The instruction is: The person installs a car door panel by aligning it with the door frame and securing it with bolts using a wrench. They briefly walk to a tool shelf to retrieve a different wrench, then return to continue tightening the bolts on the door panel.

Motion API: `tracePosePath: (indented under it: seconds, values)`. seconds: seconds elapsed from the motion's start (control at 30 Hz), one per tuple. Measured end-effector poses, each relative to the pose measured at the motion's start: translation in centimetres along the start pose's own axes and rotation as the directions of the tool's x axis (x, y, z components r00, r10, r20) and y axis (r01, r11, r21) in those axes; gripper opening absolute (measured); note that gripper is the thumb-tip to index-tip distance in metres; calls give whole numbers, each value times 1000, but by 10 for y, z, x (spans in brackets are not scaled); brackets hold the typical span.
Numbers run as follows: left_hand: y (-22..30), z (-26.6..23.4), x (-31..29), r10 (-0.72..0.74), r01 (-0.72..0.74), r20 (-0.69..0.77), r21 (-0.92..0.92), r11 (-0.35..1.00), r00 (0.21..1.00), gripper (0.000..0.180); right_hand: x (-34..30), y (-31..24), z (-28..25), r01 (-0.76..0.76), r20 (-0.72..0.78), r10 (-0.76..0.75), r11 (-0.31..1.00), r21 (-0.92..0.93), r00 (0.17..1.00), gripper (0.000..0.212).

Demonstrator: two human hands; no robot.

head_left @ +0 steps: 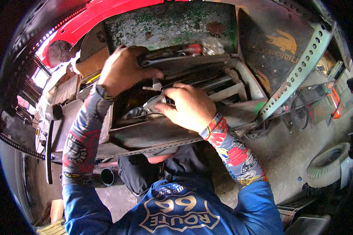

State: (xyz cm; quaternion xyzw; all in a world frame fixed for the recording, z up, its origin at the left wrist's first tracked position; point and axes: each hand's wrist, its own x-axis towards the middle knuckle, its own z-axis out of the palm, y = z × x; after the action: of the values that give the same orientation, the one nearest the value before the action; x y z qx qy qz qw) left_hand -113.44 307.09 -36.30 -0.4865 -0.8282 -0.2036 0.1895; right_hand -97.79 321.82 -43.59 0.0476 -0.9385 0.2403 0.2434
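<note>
Slantwise, silvery tool (149, 105) pointing lower-left, right hand (191, 106) pinching it, left grip (126, 71) unclear

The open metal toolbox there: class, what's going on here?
A person in patterned sleeves has both bare hands at an open metal toolbox. The right hand is down among shiny pieces; exactly what it grips is unclear. The left hand is over the box's left part, and whether it holds anything is hidden. Something red lies toward the far side.
</note>
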Motion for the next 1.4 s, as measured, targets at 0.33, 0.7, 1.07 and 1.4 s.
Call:
tracePosePath:
  seconds: [0.33,0.7,1.07,1.4]
  values:
    - [30,71,46,59,-52,126,-54,997,990,71,-7,-2,-9,14,11,-15,999,33,1000,36]
    - [22,96,42,155,-163,69,136,977,986,81,0,-5,-6,-142,55,138,988,65,989,48]
    - [-28,35,167,325,-258,-648,199,945,689,33,-6,-13,-1,23,-218,-9,998,59,976,32]
    - [34,-37,125,381,-326,-509,197,925,772,18,-49,5,0,291,-684,181,806,515,707,14]
